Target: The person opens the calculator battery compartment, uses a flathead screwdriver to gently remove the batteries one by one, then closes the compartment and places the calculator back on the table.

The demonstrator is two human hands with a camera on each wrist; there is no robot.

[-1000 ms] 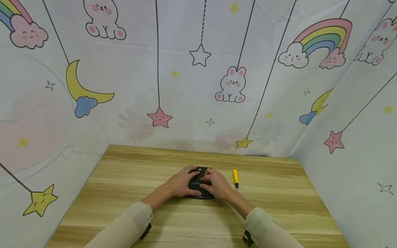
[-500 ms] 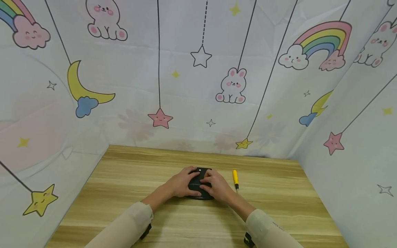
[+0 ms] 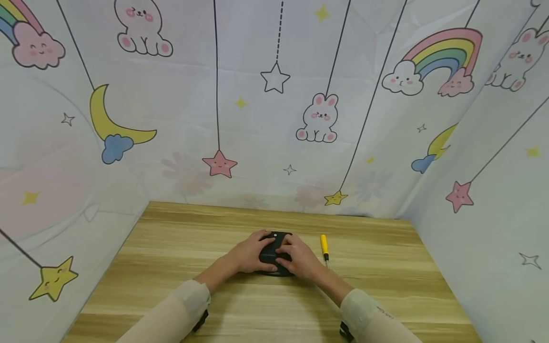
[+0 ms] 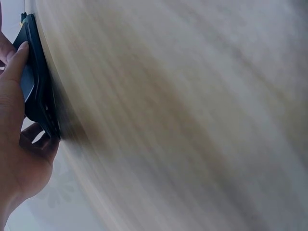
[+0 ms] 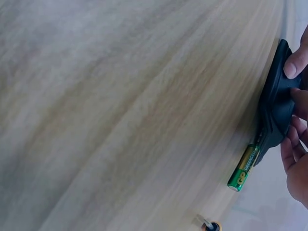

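A black plastic device (image 3: 270,253) with a raised, sloping body and a flat rim lies on the wooden table in the head view. My left hand (image 3: 249,254) grips its left side, thumb on the near part and fingers over the far part. My right hand (image 3: 302,257) holds its right side with bent fingers, thumb and fingertips on the upper face. What lies under those fingertips is hidden. In the right wrist view, a green and gold battery (image 5: 244,167) lies at the device's right edge; the right hand hides it in the head view.
A screwdriver with a yellow handle (image 3: 324,245) lies right of the device, its shaft partly behind the right forearm. The wooden table (image 3: 180,247) ends against white cloth walls (image 3: 257,133) printed with stars, rabbits and rainbows at the back and sides.
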